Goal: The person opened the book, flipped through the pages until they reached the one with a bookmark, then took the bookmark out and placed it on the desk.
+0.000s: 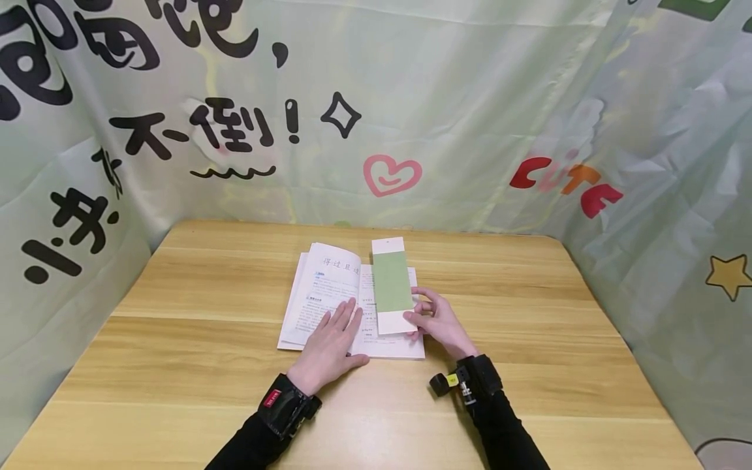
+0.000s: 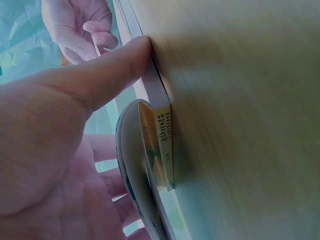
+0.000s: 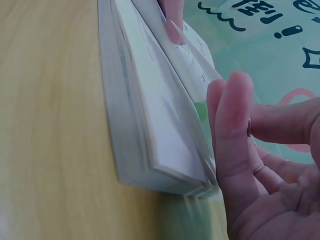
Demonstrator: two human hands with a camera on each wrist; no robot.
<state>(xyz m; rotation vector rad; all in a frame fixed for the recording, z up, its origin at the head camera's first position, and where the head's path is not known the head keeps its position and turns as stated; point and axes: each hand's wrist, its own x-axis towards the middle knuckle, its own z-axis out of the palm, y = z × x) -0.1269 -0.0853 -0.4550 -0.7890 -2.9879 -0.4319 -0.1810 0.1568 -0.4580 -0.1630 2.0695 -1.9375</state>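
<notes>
An open book (image 1: 388,346) with printed pages lies on the table. My left hand (image 1: 330,343) rests on its left page with fingers spread; in the left wrist view the thumb (image 2: 120,62) reaches to the book's lower edge. My right hand (image 1: 437,320) pinches a long bookmark (image 1: 392,281), green in the middle with white ends, by its lower right corner. The bookmark is held over the right page. In the right wrist view, the bookmark (image 3: 197,52) shows nearly edge-on at the fingertips, above the thick page block (image 3: 150,115).
The book lies on a light wooden table (image 1: 205,365). Behind and at both sides hangs a pale green cloth (image 1: 470,117) printed with black lettering, a pink heart and coloured letters. Each wrist wears a black strap, the right one with a small camera (image 1: 440,384).
</notes>
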